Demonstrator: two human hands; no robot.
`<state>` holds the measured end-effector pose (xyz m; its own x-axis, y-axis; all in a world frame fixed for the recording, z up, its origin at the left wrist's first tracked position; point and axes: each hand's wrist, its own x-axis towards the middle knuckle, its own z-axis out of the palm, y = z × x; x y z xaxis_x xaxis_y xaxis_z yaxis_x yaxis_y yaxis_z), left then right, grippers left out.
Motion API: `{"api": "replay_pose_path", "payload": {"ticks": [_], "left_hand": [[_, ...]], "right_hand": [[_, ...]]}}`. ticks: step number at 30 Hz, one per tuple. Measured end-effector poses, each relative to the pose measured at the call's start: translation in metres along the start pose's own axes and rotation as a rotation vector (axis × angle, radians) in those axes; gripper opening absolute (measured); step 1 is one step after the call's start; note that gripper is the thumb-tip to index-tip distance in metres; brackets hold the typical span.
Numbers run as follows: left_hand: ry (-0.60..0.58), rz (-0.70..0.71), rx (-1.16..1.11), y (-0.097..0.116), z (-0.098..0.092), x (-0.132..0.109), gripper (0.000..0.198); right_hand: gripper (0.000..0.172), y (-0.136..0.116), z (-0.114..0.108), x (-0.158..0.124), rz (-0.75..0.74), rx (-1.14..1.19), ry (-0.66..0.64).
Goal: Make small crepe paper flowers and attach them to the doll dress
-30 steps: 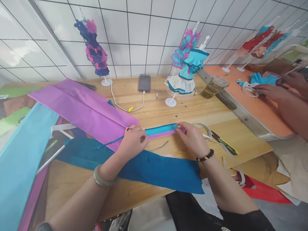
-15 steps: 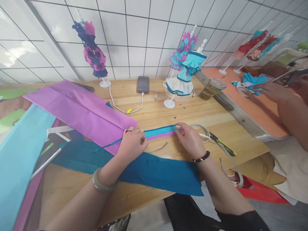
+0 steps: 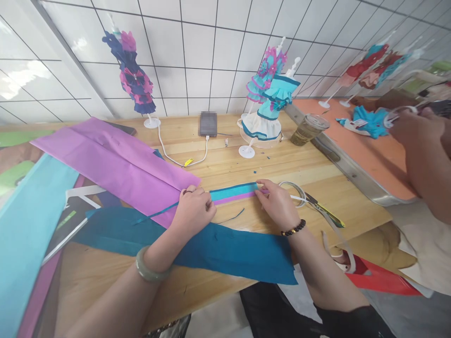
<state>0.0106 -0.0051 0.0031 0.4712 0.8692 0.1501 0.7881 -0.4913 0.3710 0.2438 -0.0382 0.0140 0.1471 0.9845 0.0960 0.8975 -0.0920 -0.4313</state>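
Note:
A narrow strip (image 3: pixel 233 191), light blue with a dark teal upper edge and a purple lower edge, stretches between my two hands above the wooden table. My left hand (image 3: pixel 196 209) pinches its left end, and a thin teal tail (image 3: pixel 160 212) trails leftward over the purple sheet (image 3: pixel 116 159). At the strip's right end, my right hand (image 3: pixel 276 201) grips it between thumb and fingers. A wide dark teal sheet (image 3: pixel 243 251) lies below both hands. A loose teal thread-like scrap (image 3: pixel 232 217) rests near it.
Scissors (image 3: pixel 324 211) and a roll of tape (image 3: pixel 296 191) lie right of my right hand. Dressed doll stands (image 3: pixel 273 103) and a cup (image 3: pixel 310 129) stand behind. A phone-like device (image 3: pixel 208 124) is on a white cable. At right, another person's hand (image 3: pixel 419 124) is over an orange table.
My hands and the strip stay nearly still. The view shifts slightly. At right, the other person's hand has lifted away from the blue doll dress, holding a roll-like item.

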Motion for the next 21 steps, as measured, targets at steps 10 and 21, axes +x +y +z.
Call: {"api": "replay_pose_path", "payload": {"ticks": [10,21], "left_hand": [[-0.006,-0.004,0.03,0.0004,0.0011,0.0022,0.015],[-0.008,-0.008,0.105,0.0017,0.0014,0.0062,0.016]], "right_hand": [[0.024,0.0014,0.0028,0.0023,-0.004,-0.018,-0.011],[0.023,0.0038,0.0029,0.0034,0.002,-0.018,-0.026]]}}
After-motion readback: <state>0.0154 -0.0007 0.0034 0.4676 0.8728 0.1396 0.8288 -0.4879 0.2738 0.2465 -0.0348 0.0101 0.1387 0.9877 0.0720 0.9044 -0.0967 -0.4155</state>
